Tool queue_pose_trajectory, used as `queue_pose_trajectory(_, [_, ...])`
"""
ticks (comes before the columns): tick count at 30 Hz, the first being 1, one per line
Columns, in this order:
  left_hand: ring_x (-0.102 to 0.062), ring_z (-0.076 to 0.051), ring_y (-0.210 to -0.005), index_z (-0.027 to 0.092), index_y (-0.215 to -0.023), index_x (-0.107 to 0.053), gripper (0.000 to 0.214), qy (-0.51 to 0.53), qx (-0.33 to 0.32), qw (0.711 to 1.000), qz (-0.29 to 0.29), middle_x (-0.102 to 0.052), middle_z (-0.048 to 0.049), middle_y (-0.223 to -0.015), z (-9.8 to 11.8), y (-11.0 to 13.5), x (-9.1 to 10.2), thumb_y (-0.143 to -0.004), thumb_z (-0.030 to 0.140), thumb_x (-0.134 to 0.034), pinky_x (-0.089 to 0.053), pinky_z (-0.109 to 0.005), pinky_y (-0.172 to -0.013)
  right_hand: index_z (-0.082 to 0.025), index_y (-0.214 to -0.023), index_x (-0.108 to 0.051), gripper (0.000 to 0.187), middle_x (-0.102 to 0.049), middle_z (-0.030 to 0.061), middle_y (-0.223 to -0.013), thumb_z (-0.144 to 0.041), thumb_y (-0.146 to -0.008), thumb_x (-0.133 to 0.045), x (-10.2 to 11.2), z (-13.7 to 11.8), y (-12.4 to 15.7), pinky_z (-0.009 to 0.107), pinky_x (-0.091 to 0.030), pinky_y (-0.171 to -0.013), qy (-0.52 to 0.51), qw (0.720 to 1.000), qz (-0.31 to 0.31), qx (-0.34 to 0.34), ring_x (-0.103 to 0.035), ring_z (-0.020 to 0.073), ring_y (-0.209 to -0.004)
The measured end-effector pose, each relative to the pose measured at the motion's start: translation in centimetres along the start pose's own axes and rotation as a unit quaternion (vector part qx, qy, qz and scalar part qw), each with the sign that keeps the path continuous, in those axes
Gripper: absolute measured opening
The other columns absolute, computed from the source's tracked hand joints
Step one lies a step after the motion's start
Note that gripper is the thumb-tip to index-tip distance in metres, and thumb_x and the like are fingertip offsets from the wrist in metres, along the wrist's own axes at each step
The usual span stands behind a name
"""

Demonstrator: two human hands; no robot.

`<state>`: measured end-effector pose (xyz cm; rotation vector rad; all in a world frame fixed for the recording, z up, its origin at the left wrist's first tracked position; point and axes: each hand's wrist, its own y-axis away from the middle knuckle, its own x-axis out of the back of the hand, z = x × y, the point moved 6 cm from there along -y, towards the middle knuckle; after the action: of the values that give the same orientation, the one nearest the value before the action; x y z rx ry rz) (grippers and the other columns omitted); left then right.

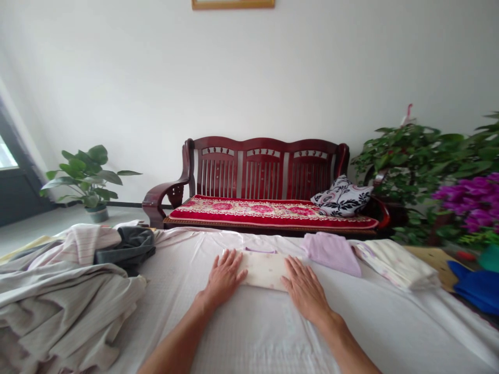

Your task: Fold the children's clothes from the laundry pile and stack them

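Observation:
A cream-coloured garment (265, 271) with small faint prints lies folded into a flat rectangle on the white sheet, a thin purple trim showing at its far edge. My left hand (225, 276) rests flat on its left end, fingers stretched out. On the opposite end lies my right hand (306, 285), palm down with the fingers extended. Neither hand grasps the cloth; both press on it from above. The parts of the garment under my palms are hidden.
Heaped clothes (74, 301) cover the left side of the white sheet (257, 337). To the right lie a folded lilac cloth (331, 252), a folded white garment (401, 263) and blue fabric (477, 285). Behind stands a wooden bench (259, 171); plants flank it.

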<state>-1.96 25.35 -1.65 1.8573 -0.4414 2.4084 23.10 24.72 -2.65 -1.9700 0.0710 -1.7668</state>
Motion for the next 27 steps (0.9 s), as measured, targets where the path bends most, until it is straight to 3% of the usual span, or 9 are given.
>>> queue_pose_trajectory(5, [-0.025,-0.033,-0.151,0.019,-0.155,-0.037,0.058,0.001,0.083,0.997,-0.004,-0.029,-0.0127,-0.164,-1.0,0.3,0.4,-0.102,0.044,-0.034,-0.019,-0.055,-0.121,-0.015,-0.148,-0.048,0.059,-0.045,0.0151,-0.155,-0.046,-0.1,-0.031,-0.5,1.2,0.1,0.054,-0.032,-0.116,0.013,0.999,0.0,-0.029,-0.042,0.0303,-0.143])
queue_pose_trajectory(9, [-0.035,-0.034,-0.147,0.013,-0.151,-0.041,0.057,0.003,0.157,0.987,0.02,-0.045,-0.0176,-0.155,-2.2,0.5,1.0,-0.101,0.04,-0.034,-0.021,-0.054,-0.12,-0.017,-0.145,-0.051,0.055,-0.05,0.0141,-0.152,-0.042,-0.099,-0.034,0.1,0.6,0.1,0.056,-0.027,-0.117,0.013,0.999,0.033,-0.025,-0.042,0.0303,-0.143])
queue_pose_trajectory(14, [-0.054,-0.029,-0.131,0.011,-0.148,-0.042,0.057,0.035,0.171,0.983,0.046,-0.061,-0.0174,-0.14,-2.7,0.1,1.5,-0.096,0.035,-0.043,-0.039,-0.039,-0.108,-0.016,-0.142,-0.055,0.052,-0.053,0.011,-0.15,-0.033,-0.097,-0.036,1.5,-0.6,-0.1,0.055,-0.022,-0.12,0.013,0.998,0.052,-0.018,-0.038,0.0303,-0.145])
queue_pose_trajectory(18, [-0.057,-0.029,-0.127,0.008,-0.153,-0.031,0.066,0.096,0.186,0.976,0.058,-0.061,-0.0192,-0.139,-3.3,-0.7,1.5,-0.093,0.027,-0.049,-0.04,-0.037,-0.105,-0.017,-0.141,-0.056,0.05,-0.054,0.0101,-0.149,-0.031,-0.097,-0.038,1.9,-1.1,-0.1,0.056,-0.021,-0.121,0.003,0.999,0.041,-0.006,-0.038,0.031,-0.145])
queue_pose_trajectory(20, [-0.057,-0.028,-0.128,0.009,-0.154,-0.026,0.07,0.172,0.212,0.96,0.06,-0.059,-0.0197,-0.141,-3.9,-1.1,1.3,-0.091,0.025,-0.051,-0.041,-0.036,-0.104,-0.018,-0.142,-0.056,0.05,-0.053,0.0095,-0.15,-0.03,-0.096,-0.039,2.0,-1.3,-0.1,0.056,-0.02,-0.122,-0.001,0.999,0.046,-0.001,-0.038,0.0305,-0.145])
queue_pose_trajectory(23, [-0.059,-0.027,-0.125,0.01,-0.154,-0.025,0.075,0.332,0.267,0.903,0.048,-0.057,-0.0206,-0.142,-5.0,-1.6,0.9,-0.087,0.023,-0.057,-0.046,-0.033,-0.097,-0.02,-0.143,-0.055,0.05,-0.052,0.0079,-0.151,-0.028,-0.096,-0.041,2.1,-1.7,-0.2,0.054,-0.019,-0.123,-0.009,0.999,0.052,0.012,-0.037,0.0287,-0.146])
queue_pose_trajectory(25, [-0.065,-0.025,-0.114,0.008,-0.15,-0.031,0.073,0.403,0.286,0.869,0.034,-0.062,-0.0205,-0.134,-5.2,-1.8,0.8,-0.085,0.026,-0.06,-0.05,-0.03,-0.087,-0.02,-0.144,-0.053,0.05,-0.051,0.0072,-0.152,-0.029,-0.097,-0.041,2.2,-2.2,-0.4,0.054,-0.018,-0.123,-0.015,0.999,0.047,0.023,-0.035,0.0281,-0.147])
queue_pose_trajectory(27, [-0.071,-0.025,-0.098,0.007,-0.137,-0.048,0.062,0.437,0.282,0.854,0.006,-0.071,-0.0174,-0.116,-5.0,-2.0,0.9,-0.084,0.036,-0.063,-0.053,-0.028,-0.074,-0.02,-0.146,-0.052,0.051,-0.048,0.0067,-0.155,-0.032,-0.098,-0.04,2.3,-2.9,-0.6,0.055,-0.018,-0.124,-0.021,0.998,0.038,0.034,-0.033,0.0281,-0.148])
